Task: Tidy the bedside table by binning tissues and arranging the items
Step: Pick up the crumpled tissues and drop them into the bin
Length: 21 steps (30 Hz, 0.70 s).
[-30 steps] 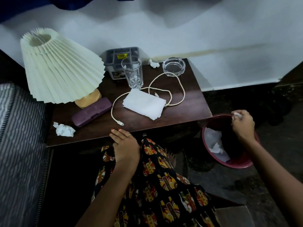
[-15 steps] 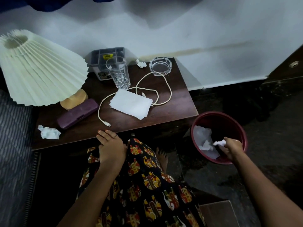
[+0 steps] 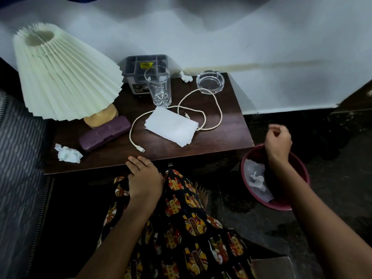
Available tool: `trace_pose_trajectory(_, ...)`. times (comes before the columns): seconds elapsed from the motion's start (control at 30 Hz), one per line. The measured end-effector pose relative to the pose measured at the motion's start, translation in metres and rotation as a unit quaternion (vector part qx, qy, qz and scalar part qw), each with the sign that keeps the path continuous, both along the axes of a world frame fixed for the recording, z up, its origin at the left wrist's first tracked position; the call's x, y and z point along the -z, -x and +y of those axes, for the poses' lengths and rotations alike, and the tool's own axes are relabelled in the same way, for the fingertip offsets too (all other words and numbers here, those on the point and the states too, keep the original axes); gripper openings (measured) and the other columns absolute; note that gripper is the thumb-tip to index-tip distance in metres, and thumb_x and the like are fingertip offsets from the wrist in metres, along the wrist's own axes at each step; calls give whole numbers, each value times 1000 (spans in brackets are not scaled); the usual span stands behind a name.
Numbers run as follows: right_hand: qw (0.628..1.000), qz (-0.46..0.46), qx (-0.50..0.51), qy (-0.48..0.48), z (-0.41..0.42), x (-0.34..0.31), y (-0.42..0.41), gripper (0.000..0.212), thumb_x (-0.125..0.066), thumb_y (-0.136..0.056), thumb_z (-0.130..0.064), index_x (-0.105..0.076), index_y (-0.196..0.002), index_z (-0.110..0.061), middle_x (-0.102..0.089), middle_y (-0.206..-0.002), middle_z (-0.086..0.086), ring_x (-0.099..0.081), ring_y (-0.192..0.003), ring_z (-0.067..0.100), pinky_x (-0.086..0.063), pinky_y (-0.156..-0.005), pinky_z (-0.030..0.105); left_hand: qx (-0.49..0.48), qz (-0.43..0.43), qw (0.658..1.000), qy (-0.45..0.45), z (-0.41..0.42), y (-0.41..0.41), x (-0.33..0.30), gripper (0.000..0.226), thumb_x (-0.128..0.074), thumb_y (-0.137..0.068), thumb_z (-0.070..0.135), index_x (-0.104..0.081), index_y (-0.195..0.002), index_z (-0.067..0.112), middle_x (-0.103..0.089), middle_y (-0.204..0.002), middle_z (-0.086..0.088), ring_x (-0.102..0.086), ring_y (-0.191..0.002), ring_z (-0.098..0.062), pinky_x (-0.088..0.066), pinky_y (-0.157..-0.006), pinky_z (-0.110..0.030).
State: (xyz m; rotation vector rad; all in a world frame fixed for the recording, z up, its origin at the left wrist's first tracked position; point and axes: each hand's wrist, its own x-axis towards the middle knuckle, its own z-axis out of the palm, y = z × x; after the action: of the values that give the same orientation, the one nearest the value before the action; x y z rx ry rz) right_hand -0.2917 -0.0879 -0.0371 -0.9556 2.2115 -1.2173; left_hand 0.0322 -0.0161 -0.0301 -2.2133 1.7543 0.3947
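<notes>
Crumpled tissue (image 3: 67, 153), front-left corner of bedside table (image 3: 231, 137); a smaller wad (image 3: 186, 77) by the ashtray (image 3: 210, 81). Likely featherlight, soft, crushable: pinch anywhere. Right hand (image 3: 278, 143) above bin (image 3: 302, 178), fingers curled, empty. Left hand (image 3: 144, 179) flat on table edge.

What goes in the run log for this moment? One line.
right hand: above bin, holds nothing | left hand: table edge | crumpled tissues: unbinned
</notes>
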Motion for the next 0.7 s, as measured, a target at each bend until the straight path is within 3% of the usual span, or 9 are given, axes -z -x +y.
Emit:
trace_pose_trajectory(0.07, 996, 53, -52, 56, -25, -23, -26, 24, -46, -88, -4, -64, -104, -4, -61, -92, 6, -56, -83, 16, -39, -71, 12, -2, 9, 1000, 3, 1, -1, -2, 74, -37, -99, 39, -8, -144, -11, -10, -150, -39, -16, -141, -48, -39, -105, -43)
trace_pose_trajectory(0.13, 985, 95, -119, 82, -49, -40, -51, 23, -46, -88, -3, -64, -101, -5, -63, -93, 7, -58, -81, 17, -39, -66, 8, -4, 13, 1000, 5, 1, 0, -4, 72, -36, -99, 38, -8, -145, -11, -11, -151, -38, -16, -142, -47, -39, -105, -44)
trace_pose_trajectory(0.23, 959, 160, -215, 90, -82, -54, -89, 26, -45, -85, -1, -65, -100, -5, -65, -102, 15, -61, -89, 25, -41, -77, 21, -7, 12, 1000, 7, 2, 0, -6, 70, -34, -100, 39, -10, -145, -9, -12, -151, -37, -17, -142, -46, -39, -105, -43)
trace_pose_trajectory(0.4, 894, 247, -373, 32, -130, -50, -140, 29, -46, -86, -2, -61, -110, -2, -54, -122, 19, -53, -111, 31, -37, -95, 27, -21, 37, 999, 21, 1, -6, -8, 68, -32, -99, 40, -14, -146, -5, -16, -153, -31, -19, -143, -40, -40, -104, -41)
trace_pose_trajectory(0.57, 853, 299, -426, -51, -181, -42, -171, 44, -47, -86, -5, -49, -130, -2, -42, -137, 22, -45, -125, 37, -34, -109, 34, -41, 58, 997, 36, -5, -10, -12, 61, -33, -99, 40, -27, -144, 0, -27, -152, -26, -29, -140, -34, -41, -102, -42)
trace_pose_trajectory(0.7, 822, 345, -443, -92, -222, -37, -187, 52, -48, -84, -4, -44, -136, -8, -38, -139, 20, -41, -128, 41, -35, -110, 42, -53, 57, 996, 34, -8, -11, -12, 59, -31, -98, 42, -35, -142, 2, -34, -149, -26, -37, -137, -33, -42, -100, -41)
